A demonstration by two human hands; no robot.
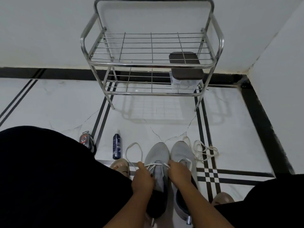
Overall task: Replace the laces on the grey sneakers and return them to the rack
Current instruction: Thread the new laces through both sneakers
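Observation:
Two grey sneakers stand side by side on the floor between my knees, toes pointing away: the left sneaker and the right sneaker. A white lace crosses the left sneaker's lower eyelets. My left hand pinches one end of that lace, which loops out to the left. My right hand pinches the other end at the shoe's right side. A loose white lace lies in a tangle on the floor right of the sneakers. The metal shoe rack stands ahead against the wall.
A dark spray bottle stands left of the sneakers, and a small dark pouch lies by my left knee. A brown-lidded container sits on the rack's lower shelf at the right. My sandalled feet flank the shoes.

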